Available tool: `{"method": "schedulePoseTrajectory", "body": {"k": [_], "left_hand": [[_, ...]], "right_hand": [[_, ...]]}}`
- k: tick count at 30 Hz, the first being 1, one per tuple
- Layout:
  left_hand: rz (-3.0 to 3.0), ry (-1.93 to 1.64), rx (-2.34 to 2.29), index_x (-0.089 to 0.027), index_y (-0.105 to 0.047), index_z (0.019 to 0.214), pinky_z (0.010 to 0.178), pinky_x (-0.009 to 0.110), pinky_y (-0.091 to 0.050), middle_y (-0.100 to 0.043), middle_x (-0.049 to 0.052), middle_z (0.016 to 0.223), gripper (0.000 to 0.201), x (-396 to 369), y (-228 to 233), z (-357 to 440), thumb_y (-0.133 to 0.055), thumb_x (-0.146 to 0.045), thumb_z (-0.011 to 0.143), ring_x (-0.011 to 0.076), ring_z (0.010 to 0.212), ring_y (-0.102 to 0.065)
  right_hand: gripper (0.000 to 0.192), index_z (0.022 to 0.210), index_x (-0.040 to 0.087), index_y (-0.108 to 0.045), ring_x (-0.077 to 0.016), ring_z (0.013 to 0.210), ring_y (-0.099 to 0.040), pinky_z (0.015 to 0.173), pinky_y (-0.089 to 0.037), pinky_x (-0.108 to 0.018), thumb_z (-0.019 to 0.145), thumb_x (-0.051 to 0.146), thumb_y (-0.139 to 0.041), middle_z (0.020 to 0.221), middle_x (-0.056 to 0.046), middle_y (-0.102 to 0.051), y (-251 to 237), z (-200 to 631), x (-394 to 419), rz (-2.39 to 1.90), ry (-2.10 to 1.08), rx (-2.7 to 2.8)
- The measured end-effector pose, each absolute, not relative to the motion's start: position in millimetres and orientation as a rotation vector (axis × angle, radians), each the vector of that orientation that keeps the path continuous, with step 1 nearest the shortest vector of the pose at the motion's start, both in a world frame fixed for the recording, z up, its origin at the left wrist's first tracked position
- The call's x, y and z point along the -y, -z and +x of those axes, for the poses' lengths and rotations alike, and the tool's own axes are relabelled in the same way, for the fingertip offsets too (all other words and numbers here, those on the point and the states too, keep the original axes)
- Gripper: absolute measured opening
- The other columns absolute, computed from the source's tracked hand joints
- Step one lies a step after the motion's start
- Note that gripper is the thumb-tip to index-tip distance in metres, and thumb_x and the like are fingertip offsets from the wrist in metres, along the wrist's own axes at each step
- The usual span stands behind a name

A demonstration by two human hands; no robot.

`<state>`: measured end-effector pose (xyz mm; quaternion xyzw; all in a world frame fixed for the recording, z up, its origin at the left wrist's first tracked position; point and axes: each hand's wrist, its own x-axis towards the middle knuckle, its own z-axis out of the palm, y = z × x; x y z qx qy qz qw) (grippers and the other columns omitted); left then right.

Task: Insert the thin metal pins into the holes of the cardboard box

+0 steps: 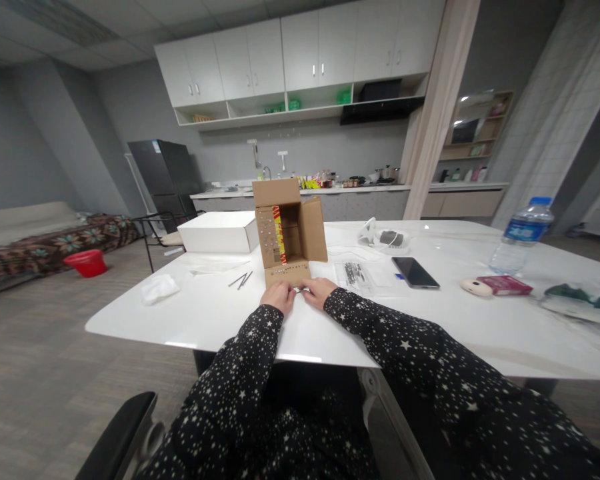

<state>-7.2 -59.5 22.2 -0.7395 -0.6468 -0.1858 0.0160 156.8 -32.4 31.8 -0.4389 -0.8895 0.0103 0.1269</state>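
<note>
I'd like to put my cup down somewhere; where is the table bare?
Bare: the near left corner of the table, before the crumpled tissue. Crowded: around the cardboard box, both hands, phone and bottle.

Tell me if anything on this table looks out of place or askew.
Mildly: the cardboard box lies on its side with flaps splayed, and two thin metal pins lie loose left of it. Nothing looks spilled or broken.

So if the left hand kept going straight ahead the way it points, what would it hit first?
Most likely the front flap of the open cardboard box, which lies on the table just beyond the left hand. Depth is hard to judge; they may already touch.
</note>
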Motion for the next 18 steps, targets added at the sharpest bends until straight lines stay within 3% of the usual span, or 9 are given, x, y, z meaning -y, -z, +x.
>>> {"method": "schedulePoseTrajectory", "body": {"k": [18], "left_hand": [[-2.365,0.687,1.92,-0.018,-0.062,0.085,0.075,0.029,-0.045,-0.064,0.006,0.084,0.02,67.5,-28.4,-3.8,-0.049,-0.033,0.085,0.0181,0.081,-0.06]], "right_hand": [[0.031,0.112,0.023,-0.061,-0.019,0.089,-0.062,0.076,-0.041,-0.027,0.089,0.029,-0.041,0.099,-0.005,-0.069,-30.5,157.4,31.3,-1.254,-0.018,2.592]]}}
